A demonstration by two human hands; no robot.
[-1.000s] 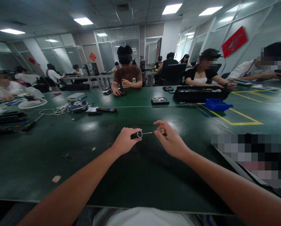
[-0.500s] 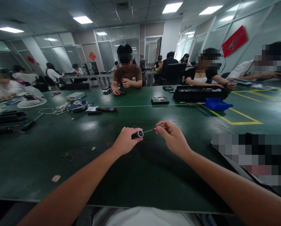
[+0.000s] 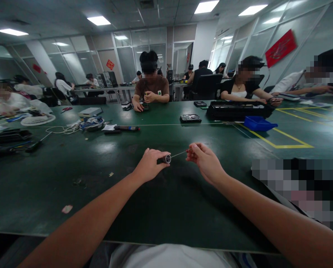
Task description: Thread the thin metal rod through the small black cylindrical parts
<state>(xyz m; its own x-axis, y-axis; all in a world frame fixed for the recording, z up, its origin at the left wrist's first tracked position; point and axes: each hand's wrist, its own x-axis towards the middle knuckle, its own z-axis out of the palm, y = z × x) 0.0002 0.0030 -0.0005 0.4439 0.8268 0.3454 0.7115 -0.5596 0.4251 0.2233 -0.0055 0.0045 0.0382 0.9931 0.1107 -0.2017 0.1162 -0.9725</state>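
Just above the green table [image 3: 144,216], my left hand [image 3: 151,165] is closed around a dark cylinder [image 3: 167,159] whose round, silver-rimmed end faces the camera. My right hand [image 3: 204,160] pinches the handle of a thin screwdriver [image 3: 179,153]; the fingers cover most of its reddish handle. The metal shaft slants down to the left, and its tip is at the cylinder's rimmed end. Whether the tip sits inside the end or only touches it is too small to tell.
Farther back lie a hard drive [image 3: 190,118], a blue tray [image 3: 259,123], a long black casing [image 3: 237,110] and a pen-like tool [image 3: 127,128]. Cables [image 3: 91,124] lie at back left. A person [image 3: 150,87] sits opposite; others sit at both sides.
The fingers of my right hand have shifted round the screwdriver handle, hiding more of it. My left hand still holds the cylinder, nearly in place. The view has shifted slightly.
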